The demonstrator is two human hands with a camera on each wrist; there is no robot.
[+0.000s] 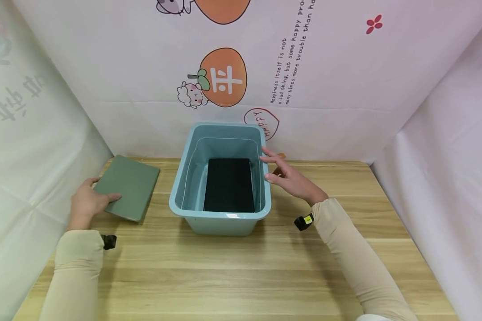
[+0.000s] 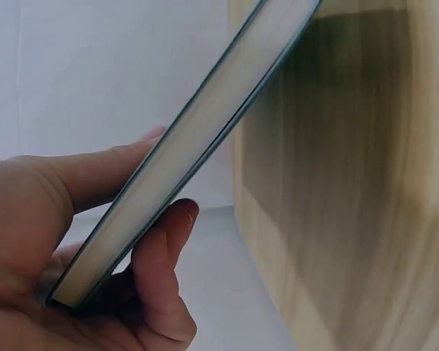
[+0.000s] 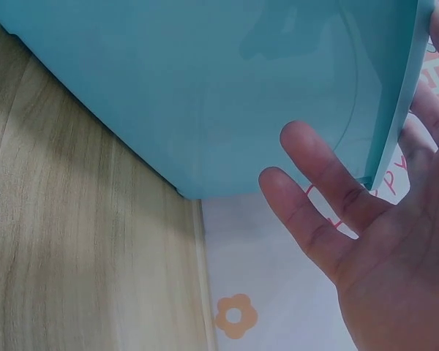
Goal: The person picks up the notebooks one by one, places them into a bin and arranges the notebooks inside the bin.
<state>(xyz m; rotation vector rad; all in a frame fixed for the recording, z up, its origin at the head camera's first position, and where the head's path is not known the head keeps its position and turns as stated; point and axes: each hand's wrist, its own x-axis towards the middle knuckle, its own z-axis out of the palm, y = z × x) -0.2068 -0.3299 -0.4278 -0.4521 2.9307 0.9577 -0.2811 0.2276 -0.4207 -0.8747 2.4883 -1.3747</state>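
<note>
A green hardcover book [image 1: 129,187] is in my left hand [image 1: 87,201] at the left of the table. In the left wrist view the thumb lies on one cover and curled fingers on the other, with the pale page edges [image 2: 183,139] between. The book is tilted, one side raised over the wood. At the centre stands a blue plastic bin [image 1: 221,226] with a black flat rectangular thing [image 1: 230,185] lying inside. My right hand [image 1: 291,178] is at the bin's right rim, fingers spread and fairly straight, fingertips right at the edge.
The wooden table [image 1: 241,276] ends at a white printed cloth wall [image 1: 325,80] behind the bin. More cloth hangs on the left [image 1: 28,133] and right [image 1: 438,147] sides. Each wrist wears a small black camera, the right one [image 1: 304,222] with a yellow label.
</note>
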